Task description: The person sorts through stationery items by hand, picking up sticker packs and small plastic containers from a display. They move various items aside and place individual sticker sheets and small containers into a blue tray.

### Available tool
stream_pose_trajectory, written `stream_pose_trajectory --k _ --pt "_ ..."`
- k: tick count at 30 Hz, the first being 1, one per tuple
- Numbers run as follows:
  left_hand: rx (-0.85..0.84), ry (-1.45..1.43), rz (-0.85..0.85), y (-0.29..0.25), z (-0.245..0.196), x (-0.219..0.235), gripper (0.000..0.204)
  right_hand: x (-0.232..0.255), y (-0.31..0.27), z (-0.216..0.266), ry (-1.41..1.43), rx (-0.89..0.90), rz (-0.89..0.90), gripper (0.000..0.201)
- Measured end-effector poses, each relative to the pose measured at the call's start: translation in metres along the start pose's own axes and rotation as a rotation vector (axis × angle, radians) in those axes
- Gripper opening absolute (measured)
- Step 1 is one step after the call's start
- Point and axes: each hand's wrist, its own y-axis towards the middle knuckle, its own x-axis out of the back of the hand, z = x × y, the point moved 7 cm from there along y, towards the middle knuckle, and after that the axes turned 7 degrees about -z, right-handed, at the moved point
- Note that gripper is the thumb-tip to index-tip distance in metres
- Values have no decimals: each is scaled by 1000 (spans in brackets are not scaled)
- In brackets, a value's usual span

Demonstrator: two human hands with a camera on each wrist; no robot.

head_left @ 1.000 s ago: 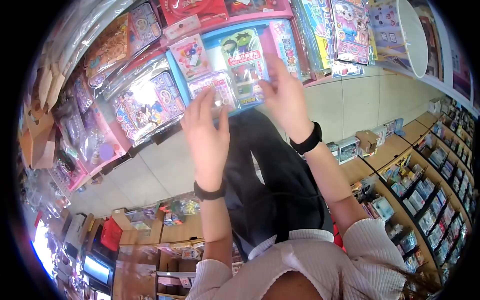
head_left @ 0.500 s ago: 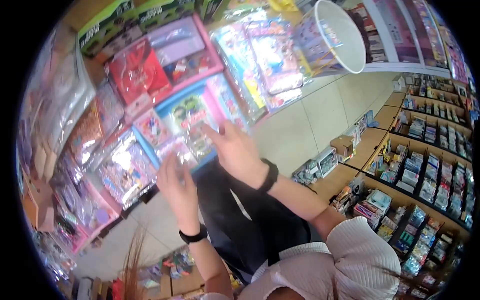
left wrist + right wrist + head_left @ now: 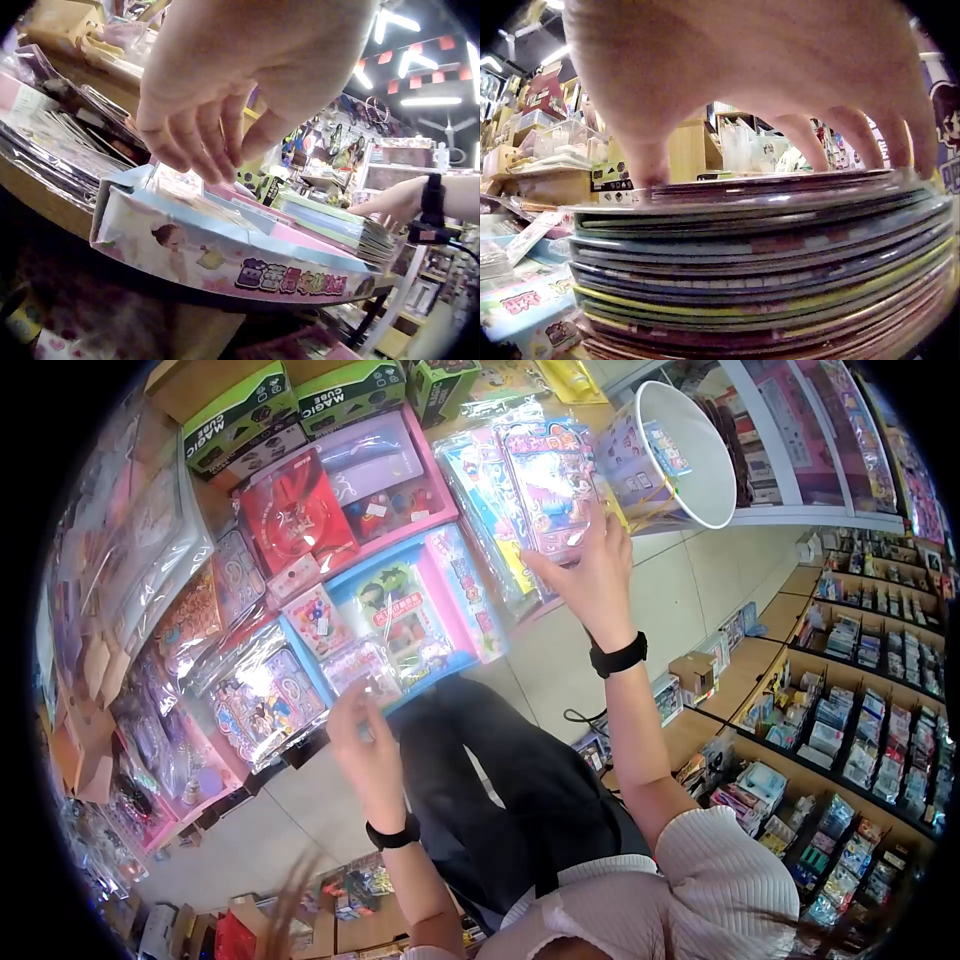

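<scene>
My right hand (image 3: 600, 582) reaches over a stack of flat, plastic-wrapped sticker packets (image 3: 765, 259). In the right wrist view its thumb and fingers are spread, fingertips down at the top packet (image 3: 545, 470). My left hand (image 3: 366, 750) hovers at the near left corner of a blue-edged cardboard display box (image 3: 202, 259), its fingers loosely bent and holding nothing. Inside that box lie a small flowered packet (image 3: 315, 622), a shiny wrapped packet (image 3: 365, 665) near the left fingertips, and a packet with green figures (image 3: 390, 592).
A white-rimmed bucket (image 3: 622, 452) stands right of the stack. Behind the blue-edged box are a red packet (image 3: 300, 510) in a pink box and MAGIC CUBE boxes (image 3: 240, 425). More wrapped packets (image 3: 265, 695) lie at left. Shelves of goods (image 3: 840, 740) line the right side.
My right hand has left the blue-edged box and moved right onto the packet stack. The left hand has stayed by the box's near left corner. The head view has swung toward the right.
</scene>
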Motion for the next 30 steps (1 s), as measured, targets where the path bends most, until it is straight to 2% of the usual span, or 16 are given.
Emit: stream_pose_trajectory --k 4,6,10,12,13,15,17,18,19,21,22,23,25,26,29,30 --pt "-7 -37 16 -3 -1 -7 18 0 1 2 -22 -30 20 93" --pt "-21 -47 18 -4 -5 -11 18 0 4 0 57 -93 69 91" --pt "-119 -56 39 -3 -28 -21 17 5 9 -10 89 -89 55 91" --pt "-157 -40 52 -3 -40 -25 16 7 13 -19 536 -175 76 90" --pt "-154 -47 72 -3 -44 -27 16 10 10 -21 537 -176 82 90" --pt "-151 -54 97 -4 -51 -34 15 24 2 -30 773 -465 24 87" --pt "-107 -202 156 -4 -56 -43 14 32 -5 -27 768 -442 14 82" --pt "-32 -282 267 -7 -59 -49 22 36 -8 -19 736 -318 12 83" --pt "-29 -280 269 -9 -65 -53 22 41 -13 -10 703 -196 12 84" --pt "80 -800 308 -7 -80 -67 37 44 -28 12 621 -162 56 85" --pt "70 -935 389 -4 -91 -72 47 45 -34 30 615 -52 85 85" --pt "81 -930 379 0 -96 -76 47 45 -41 49 611 61 120 86" --pt "566 -1346 232 2 -81 -88 47 44 -56 68 549 53 132 87" --pt "304 -1019 313 4 -85 -88 47 42 -61 75 515 50 166 87" --pt "446 -883 176 7 -63 -86 45 34 -72 80 581 22 213 86" --pt "439 -934 184 11 -60 -83 41 33 -72 78 650 27 220 85"
